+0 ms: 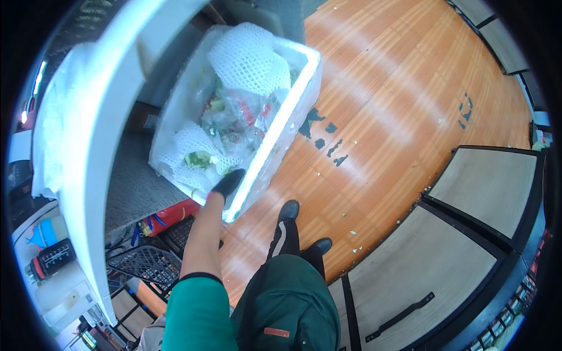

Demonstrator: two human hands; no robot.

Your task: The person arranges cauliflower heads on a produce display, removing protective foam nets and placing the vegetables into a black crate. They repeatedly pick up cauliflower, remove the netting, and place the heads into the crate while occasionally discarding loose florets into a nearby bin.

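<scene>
My left hand (228, 182), in a dark glove, reaches over the near end of a white foam box (281, 129) at upper centre. Its fingers lie by the inner wall, beside a white foam net (189, 142) and some green leafy vegetable (198, 159). Whether they grip anything cannot be told. Larger white foam netting (246, 57) lies at the box's far end. Crumpled clear plastic bags (237, 112) with red print lie between, over more greenery. My right hand is out of view.
A white curved panel (94, 131) rises at the left. Below the box are a grey surface (140, 175), a red bag (175, 216) and a black plastic crate (147, 263). Wood-topped display units (421, 263) with black frames stand right, on a worn wood-pattern floor (373, 109) with scraps.
</scene>
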